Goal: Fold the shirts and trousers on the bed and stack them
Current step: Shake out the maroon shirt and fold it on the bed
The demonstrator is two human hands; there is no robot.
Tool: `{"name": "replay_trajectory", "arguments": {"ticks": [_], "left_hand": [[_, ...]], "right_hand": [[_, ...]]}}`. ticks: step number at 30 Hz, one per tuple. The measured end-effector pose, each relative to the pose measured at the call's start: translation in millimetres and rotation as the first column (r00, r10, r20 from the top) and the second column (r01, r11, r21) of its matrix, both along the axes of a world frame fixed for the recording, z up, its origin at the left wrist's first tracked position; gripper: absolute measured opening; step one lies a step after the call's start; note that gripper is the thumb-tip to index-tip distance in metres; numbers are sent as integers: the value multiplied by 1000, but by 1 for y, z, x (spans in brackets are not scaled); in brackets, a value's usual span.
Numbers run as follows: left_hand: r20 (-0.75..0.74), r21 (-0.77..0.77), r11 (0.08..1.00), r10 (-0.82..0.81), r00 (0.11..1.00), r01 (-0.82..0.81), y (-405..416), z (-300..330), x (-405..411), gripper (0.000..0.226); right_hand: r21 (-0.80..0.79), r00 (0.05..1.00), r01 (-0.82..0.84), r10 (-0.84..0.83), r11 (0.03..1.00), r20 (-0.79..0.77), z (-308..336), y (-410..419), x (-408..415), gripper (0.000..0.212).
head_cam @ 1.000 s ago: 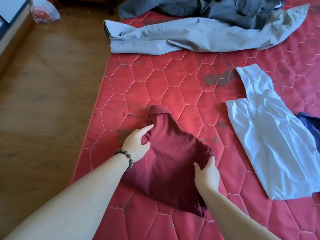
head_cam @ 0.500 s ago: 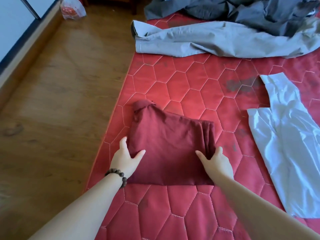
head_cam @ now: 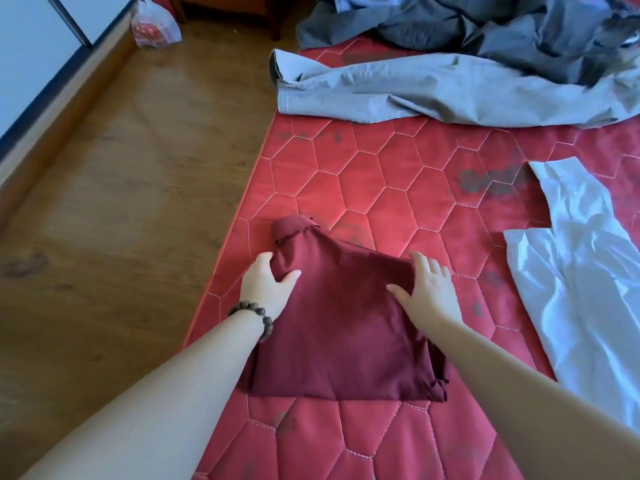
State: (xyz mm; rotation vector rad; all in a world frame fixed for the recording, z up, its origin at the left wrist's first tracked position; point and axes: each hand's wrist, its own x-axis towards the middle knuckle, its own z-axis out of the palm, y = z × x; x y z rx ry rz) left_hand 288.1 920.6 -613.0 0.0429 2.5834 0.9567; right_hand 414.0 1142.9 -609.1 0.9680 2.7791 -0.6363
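A maroon shirt [head_cam: 339, 327], folded into a rough rectangle with its collar at the far left, lies near the left edge of the red quilted mattress [head_cam: 381, 174]. My left hand [head_cam: 265, 285] holds its upper left edge, thumb on top and fingers tucked at the side. Spread flat, my right hand [head_cam: 429, 292] rests on the shirt's upper right corner. A pale blue shirt [head_cam: 581, 278] lies spread out at the right. Light grey trousers [head_cam: 433, 88] stretch across the far end, with a crumpled dark grey garment [head_cam: 485, 26] behind them.
The mattress's left edge drops to a wooden floor [head_cam: 121, 202]. A plastic bag [head_cam: 152, 29] sits on the floor at the far left beside dark wooden furniture [head_cam: 225, 8]. A white wall with a dark skirting runs along the far left.
The maroon shirt was folded over into a rectangle. Both hands then slid from its lower sides up to its upper corners.
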Motion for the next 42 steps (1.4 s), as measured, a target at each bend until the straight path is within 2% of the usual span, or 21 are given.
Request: {"name": "replay_trajectory", "arguments": {"ticks": [2, 5, 7, 9, 12, 14, 17, 19, 23, 26, 29, 31, 33, 35, 37, 39, 41, 42], "left_hand": [[16, -6, 998, 64, 998, -64, 5, -1, -10, 53], [-17, -71, 996, 46, 999, -47, 6, -1, -13, 38], [-42, -157, 987, 20, 999, -27, 4, 2, -11, 35], [-104, -234, 972, -36, 994, 11, 1, 4, -8, 49], [-216, -122, 989, -113, 970, 88, -2, 8, -3, 37], [-302, -40, 990, -140, 943, 134, -2, 10, 3, 26], [-344, 13, 996, -80, 936, 89, -6, 10, 14, 15], [-293, -68, 994, -100, 951, 83, -12, 8, 20, 19], [-72, -327, 921, -248, 966, 212, -22, 3, 35, 33], [-76, -343, 915, -251, 965, 211, -20, 1, 42, 31], [-6, -276, 952, -140, 990, 133, -16, 4, 37, 32], [30, -224, 966, -127, 991, 131, -13, 5, 35, 33], [57, -112, 990, -78, 995, 84, -11, 4, 36, 43], [156, 34, 999, -4, 988, -2, -12, 5, 35, 34], [302, 223, 968, 46, 952, -117, -16, 6, 35, 20], [435, 400, 878, 71, 898, -263, -24, 8, 38, 12], [563, 454, 820, 39, 825, -349, -39, 8, 44, 13], [635, 432, 827, 5, 773, -360, -46, 6, 49, 18]], "right_hand": [[-71, 996, 32, -26, 997, 90, -4, 6, -12, 61], [-140, 986, 87, -66, 986, 152, -6, 15, -18, 34], [-167, 992, 69, -50, 984, 116, -8, 16, -18, 23], [-188, 998, 54, -49, 981, 32, -9, 16, -14, 13], [-291, 985, 143, -164, 946, -50, -11, 15, -8, 17], [-354, 968, 235, -250, 905, 3, -11, 15, -6, 23], [-364, 962, 266, -222, 893, 159, -14, 16, -1, 38], [-386, 955, 288, -232, 876, 185, -16, 15, 4, 40], [-414, 946, 323, -275, 851, 173, -18, 8, 12, 31], [-482, 942, 335, -286, 809, 175, -19, 2, 20, 22], [-493, 942, 336, -288, 803, 173, -19, -1, 25, 19], [-504, 941, 337, -302, 795, 153, -19, -3, 26, 18], [-526, 937, 342, -323, 779, 130, -19, -6, 28, 17], [-555, 935, 344, -332, 758, 126, -18, -8, 30, 18], [-597, 926, 360, -353, 717, 135, -15, -9, 31, 18], [-664, 896, 403, -419, 630, 147, -12, -7, 34, 17], [-691, 873, 441, -451, 573, 184, -10, -6, 42, 16], [-676, 886, 436, -417, 594, 205, -10, -6, 47, 16]]}}
